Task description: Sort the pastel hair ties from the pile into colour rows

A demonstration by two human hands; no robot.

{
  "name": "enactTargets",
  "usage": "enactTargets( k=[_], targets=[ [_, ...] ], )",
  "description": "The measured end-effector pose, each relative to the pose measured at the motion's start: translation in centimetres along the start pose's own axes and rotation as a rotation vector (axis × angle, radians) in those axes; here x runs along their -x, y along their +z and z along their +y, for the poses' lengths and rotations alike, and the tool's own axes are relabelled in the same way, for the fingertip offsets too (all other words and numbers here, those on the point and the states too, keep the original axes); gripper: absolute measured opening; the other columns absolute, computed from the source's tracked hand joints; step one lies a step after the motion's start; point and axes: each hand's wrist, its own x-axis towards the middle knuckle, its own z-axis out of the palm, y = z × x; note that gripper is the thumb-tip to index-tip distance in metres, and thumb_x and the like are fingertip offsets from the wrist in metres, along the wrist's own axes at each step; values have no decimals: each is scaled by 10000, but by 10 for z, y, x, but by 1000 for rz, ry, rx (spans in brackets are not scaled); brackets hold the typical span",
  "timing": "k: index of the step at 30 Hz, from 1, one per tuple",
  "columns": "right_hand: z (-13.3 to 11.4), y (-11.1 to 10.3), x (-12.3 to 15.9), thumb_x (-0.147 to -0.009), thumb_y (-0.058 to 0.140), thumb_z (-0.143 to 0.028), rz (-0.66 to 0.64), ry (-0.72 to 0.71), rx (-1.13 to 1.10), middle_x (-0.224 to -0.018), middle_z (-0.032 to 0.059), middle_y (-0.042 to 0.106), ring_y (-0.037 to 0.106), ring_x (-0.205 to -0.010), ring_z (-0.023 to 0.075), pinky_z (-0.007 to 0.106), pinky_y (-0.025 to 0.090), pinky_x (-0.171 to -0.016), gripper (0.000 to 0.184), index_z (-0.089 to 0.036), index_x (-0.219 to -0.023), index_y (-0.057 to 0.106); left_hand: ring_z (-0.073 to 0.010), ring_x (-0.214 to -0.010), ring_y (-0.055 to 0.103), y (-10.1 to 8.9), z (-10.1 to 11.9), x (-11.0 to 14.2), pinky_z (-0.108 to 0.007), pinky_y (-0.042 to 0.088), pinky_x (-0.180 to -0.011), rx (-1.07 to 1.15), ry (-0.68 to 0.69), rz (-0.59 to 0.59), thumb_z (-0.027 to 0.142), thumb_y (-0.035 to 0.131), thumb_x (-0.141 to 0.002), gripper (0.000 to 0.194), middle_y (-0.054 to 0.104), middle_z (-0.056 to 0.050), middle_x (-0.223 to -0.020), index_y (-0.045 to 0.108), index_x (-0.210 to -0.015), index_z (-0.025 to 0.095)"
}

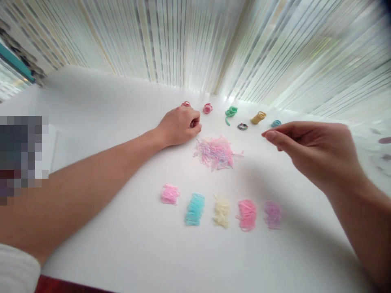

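Observation:
A loose tangled heap of pastel elastic bands point(214, 153) lies mid-table, pink, lilac and pale blue mixed. My left hand point(179, 127) rests curled on the table just left of the heap, its fingers closed with nothing visible in them. A small red band bundle point(185, 104) sits just beyond its knuckles. My right hand point(305, 150) hovers right of the heap, thumb and forefinger pinched together with nothing visible between them. Along the far side lie a pink bundle point(207, 108), a green bundle point(230, 114), a dark multicoloured bundle point(242, 127), a tan bundle point(258, 117) and a blue bundle point(276, 123).
Five sorted patches of bands lie in a near row: pink point(170, 194), aqua point(194, 209), cream point(221, 211), rose point(247, 215), lilac point(273, 214). All this sits on a white table point(100, 97) before a striped curtain point(183, 40). A pixelated patch point(21, 154) covers the left edge.

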Motion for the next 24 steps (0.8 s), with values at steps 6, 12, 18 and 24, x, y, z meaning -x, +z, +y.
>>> enactTargets(
  k=[6, 12, 18, 24],
  targets=[
    [32, 14, -19, -847, 888, -456, -8, 163, -195, -678, 29, 670, 492, -579, 138, 295, 341, -501, 261, -207, -795, 827, -235, -799, 621, -3, -3, 0, -381, 428, -746, -13, 5, 1, 314, 579, -921, 205, 691, -59, -796, 571, -743, 215],
    [40, 29, -11, -872, 787, -450, -182, 41, -186, -674, 31, 671, 488, -584, 134, 308, 347, -535, 285, -172, -857, 848, -218, -747, 569, -7, -5, 0, -371, 409, -724, -23, 9, -23, 374, 543, -928, 237, 637, -45, -774, 513, -740, 232],
    [49, 31, -8, -902, 743, -381, -298, -87, -174, -660, 0, 619, 470, -583, 125, 302, 361, -553, 278, -146, -992, 861, -229, -751, 566, -11, -1, 0, -375, 406, -729, -37, -20, -40, 427, 514, -929, 264, 613, -47, -764, 476, -743, 243],
    [49, 30, -10, -935, 726, -305, -351, -190, -105, -781, 17, 679, 479, -610, 117, 301, 394, -602, 216, -182, -1043, 867, -228, -750, 564, -11, -1, -1, -376, 410, -741, -38, -20, -44, 436, 504, -921, 268, 604, -46, -757, 470, -737, 244]
  ],
)
